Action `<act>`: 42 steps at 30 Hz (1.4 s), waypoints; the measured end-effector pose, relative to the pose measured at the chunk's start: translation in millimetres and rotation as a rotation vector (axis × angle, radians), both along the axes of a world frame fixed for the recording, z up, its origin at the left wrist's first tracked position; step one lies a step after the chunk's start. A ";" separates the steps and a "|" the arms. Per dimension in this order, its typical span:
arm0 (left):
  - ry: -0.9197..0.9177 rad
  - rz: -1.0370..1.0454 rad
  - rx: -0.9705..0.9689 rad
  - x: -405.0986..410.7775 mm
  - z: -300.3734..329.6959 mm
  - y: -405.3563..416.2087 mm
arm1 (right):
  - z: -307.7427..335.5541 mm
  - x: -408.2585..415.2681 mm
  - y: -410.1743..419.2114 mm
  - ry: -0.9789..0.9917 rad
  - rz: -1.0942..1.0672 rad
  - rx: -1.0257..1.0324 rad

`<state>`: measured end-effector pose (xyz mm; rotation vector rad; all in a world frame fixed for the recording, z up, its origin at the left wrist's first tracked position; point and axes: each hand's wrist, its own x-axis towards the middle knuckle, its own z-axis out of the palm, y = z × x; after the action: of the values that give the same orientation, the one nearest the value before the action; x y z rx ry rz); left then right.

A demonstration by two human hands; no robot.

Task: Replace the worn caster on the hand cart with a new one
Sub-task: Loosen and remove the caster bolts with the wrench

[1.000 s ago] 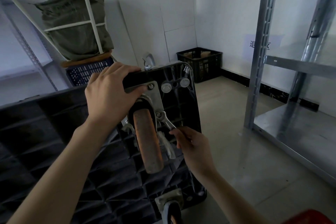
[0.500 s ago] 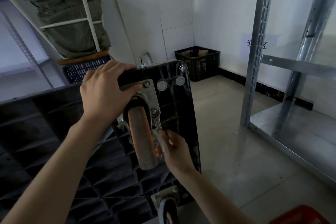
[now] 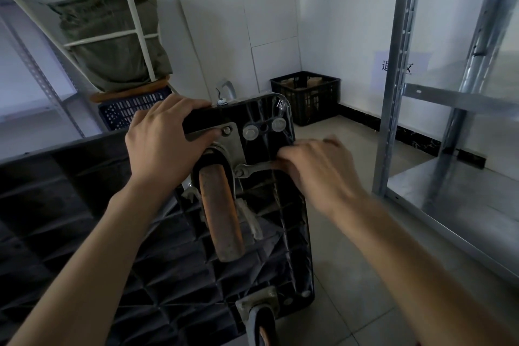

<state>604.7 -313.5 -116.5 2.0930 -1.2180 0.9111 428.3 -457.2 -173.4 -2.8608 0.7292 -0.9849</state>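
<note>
Rusty-orange worn caster (image 3: 223, 213) at six o'clock of its plate; right hand (image 3: 317, 174) grips wrench (image 3: 254, 168), left hand (image 3: 163, 143) clasps cart (image 3: 168, 275) edge.

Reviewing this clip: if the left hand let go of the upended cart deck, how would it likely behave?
The cart deck stands on edge, so it would probably tip without the left hand on its top edge. Its ribbed plastic looks stiff, unlikely to flex. The lower caster might let it roll.

The tiled floor (image 3: 351, 275) bears the tipped cart (image 3: 174, 275), a black crate (image 3: 306, 98) in the corner, and apparently the shelving (image 3: 398, 93).
</note>
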 end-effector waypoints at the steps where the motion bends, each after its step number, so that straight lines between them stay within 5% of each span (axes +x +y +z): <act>1: 0.002 0.002 -0.001 -0.4 0.2 -0.1 | 8.8 -0.6 -0.7 0.001 0.021 -0.055; 7: 0.004 0.003 -0.009 -0.5 0.2 0.2 | 10.3 -3.8 -10.2 -0.018 0.021 -0.154; 16: 0.005 -0.011 -0.013 1.4 -0.2 -0.5 | -81.6 -2.4 2.1 -0.442 0.252 0.804; 27: 0.024 -0.012 -0.019 -0.8 0.7 -0.2 | -112.2 34.4 33.2 -0.525 0.261 1.023; 35: 0.035 -0.008 -0.026 -2.7 1.2 -0.5 | -110.5 44.1 41.3 -0.489 0.180 0.938; 42: 0.025 -0.003 -0.021 -1.7 0.9 0.3 | -21.1 2.1 6.6 -0.124 -0.026 0.010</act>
<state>602.9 -313.2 -115.6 2.0797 -1.1929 0.8902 430.4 -450.6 -194.5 -2.7582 0.7595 -1.1464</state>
